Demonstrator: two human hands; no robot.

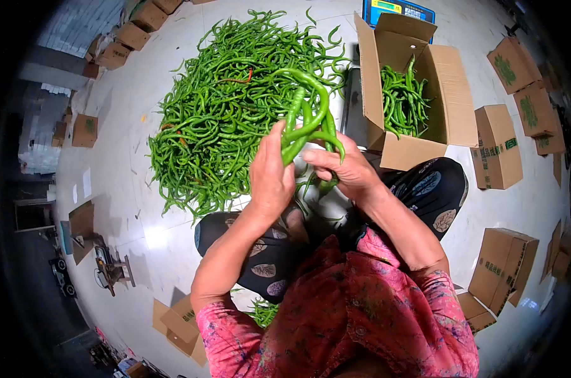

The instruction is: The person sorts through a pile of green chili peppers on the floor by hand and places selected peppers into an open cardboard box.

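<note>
Several long green chili peppers (309, 120) are held up between my two hands, over the near right edge of a big pile. My left hand (273, 173) is closed along their left side, its fingers partly hidden behind them. From the right, my right hand (348, 169) grips peppers too, with the thumb across the front and a pepper's end sticking out below. Just beyond my hands, the pile of green chili peppers (216, 120) spreads over the pale floor, with a few red ones in it. To the right, an open cardboard box (455, 94) holds more green peppers (404, 101).
Behind the open box stands a blue scale display (399, 9). Cardboard boxes (496, 148) stand along the right side, and others (134, 38) line the upper left. A small wooden stool (112, 268) is at the left. An open carton (178, 324) lies near my left elbow.
</note>
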